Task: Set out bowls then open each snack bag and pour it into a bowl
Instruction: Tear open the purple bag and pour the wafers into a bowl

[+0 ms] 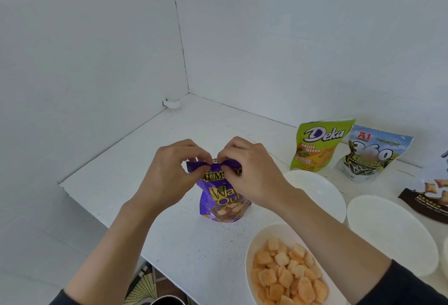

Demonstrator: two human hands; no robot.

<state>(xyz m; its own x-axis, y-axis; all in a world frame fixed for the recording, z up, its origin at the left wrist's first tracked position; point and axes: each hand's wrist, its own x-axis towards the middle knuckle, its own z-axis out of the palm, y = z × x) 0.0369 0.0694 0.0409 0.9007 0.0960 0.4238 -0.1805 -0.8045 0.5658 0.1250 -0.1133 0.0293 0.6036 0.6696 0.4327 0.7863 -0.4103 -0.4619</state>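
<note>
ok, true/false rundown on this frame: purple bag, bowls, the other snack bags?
1. The left hand and right hand both pinch the top of the purple bag. True.
2. The purple bag lies flat. False: it stands upright on the table.
3. The near bowl holds orange snacks. True.
4. Every bowl is filled. False: the far bowl and the right bowl look empty.
5. One snack bag sits in a bowl. False: the Deka bag stands on the table beside the A1 bag.

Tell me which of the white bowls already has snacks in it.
The nearest bowl, at the bottom edge, holds orange square snacks; the bowl below the Deka bag and the bowl right of it look empty.
</note>
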